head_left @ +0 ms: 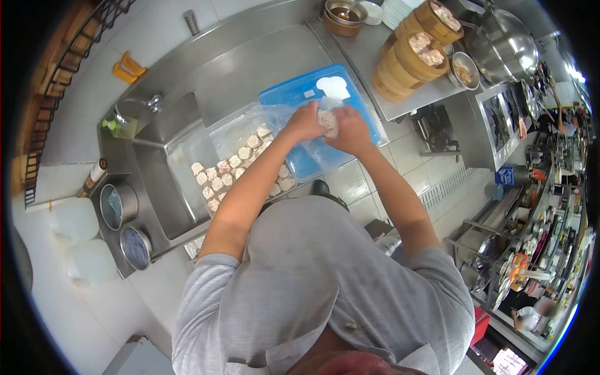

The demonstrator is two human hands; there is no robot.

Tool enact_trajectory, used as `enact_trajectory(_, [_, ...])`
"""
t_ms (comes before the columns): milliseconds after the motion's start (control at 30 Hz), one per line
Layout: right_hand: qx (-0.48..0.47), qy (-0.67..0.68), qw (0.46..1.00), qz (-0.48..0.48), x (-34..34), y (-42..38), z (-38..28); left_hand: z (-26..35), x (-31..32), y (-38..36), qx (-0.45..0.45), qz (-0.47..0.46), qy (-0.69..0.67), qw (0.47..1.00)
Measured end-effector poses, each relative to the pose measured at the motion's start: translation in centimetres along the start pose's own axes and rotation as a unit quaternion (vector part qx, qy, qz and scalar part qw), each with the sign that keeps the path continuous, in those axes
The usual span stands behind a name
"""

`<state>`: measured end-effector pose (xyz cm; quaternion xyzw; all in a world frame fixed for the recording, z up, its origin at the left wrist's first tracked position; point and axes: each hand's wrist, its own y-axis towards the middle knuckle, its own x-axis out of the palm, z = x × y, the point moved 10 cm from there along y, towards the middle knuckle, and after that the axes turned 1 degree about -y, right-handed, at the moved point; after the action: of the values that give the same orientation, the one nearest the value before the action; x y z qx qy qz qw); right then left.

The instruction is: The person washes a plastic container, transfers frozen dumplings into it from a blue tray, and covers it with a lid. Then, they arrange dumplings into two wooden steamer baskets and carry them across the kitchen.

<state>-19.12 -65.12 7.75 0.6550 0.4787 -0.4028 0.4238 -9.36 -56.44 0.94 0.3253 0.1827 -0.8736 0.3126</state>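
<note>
My left hand (303, 123) and my right hand (351, 130) are over a blue board (353, 84). Both are closed around a pale, lumpy bundle (327, 120), which looks wrapped in clear plastic; its exact kind does not show. Loose clear plastic film (322, 153) hangs below the hands and spreads toward the left. On the board behind them lies a white, rounded flat piece (333, 87). Beside my left forearm, several pale dumplings (236, 161) sit in rows on a flat surface, some hidden by the arm.
A steel sink (178, 181) with a tap (150, 102) is at the left. Bamboo steamers (397, 72) holding pale food stand at the right back, near a bowl (464, 70) and a large steel pot (503, 47). Metal pots (119, 206) stand left of the sink.
</note>
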Motion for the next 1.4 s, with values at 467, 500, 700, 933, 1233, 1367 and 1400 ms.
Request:
enact_trajectory(467, [-0.032,0.295,0.955,0.018,-5.1,0.7,-0.1,5.2,-0.5,-1.9,-0.062,-0.181,-0.426,0.884])
enact_trajectory(500, [-0.050,0.308,0.950,0.015,-5.5,0.7,-0.4,5.4,-0.8,-2.0,-0.060,-0.194,-0.431,0.879])
enact_trajectory(700, [-0.102,0.358,0.928,-0.030,-5.5,0.8,-0.8,5.4,-0.9,-2.6,-0.073,-0.224,-0.410,0.881])
enact_trajectory(933, [-0.081,0.434,0.891,-0.105,-5.2,1.3,-1.2,5.3,-0.6,-3.4,-0.091,-0.288,-0.479,0.825])
enact_trajectory(1233, [-0.012,0.552,0.806,-0.213,-2.6,1.3,-0.6,3.1,-1.8,-4.1,-0.167,-0.253,-0.500,0.811])
enact_trajectory(1367, [-0.029,0.502,0.842,-0.198,-1.3,1.6,0.3,1.9,-1.9,-4.0,-0.169,-0.245,-0.477,0.827])
enact_trajectory(1400, [-0.038,0.463,0.864,-0.193,-0.9,1.7,0.5,1.3,-1.9,-3.9,-0.177,-0.243,-0.457,0.837])
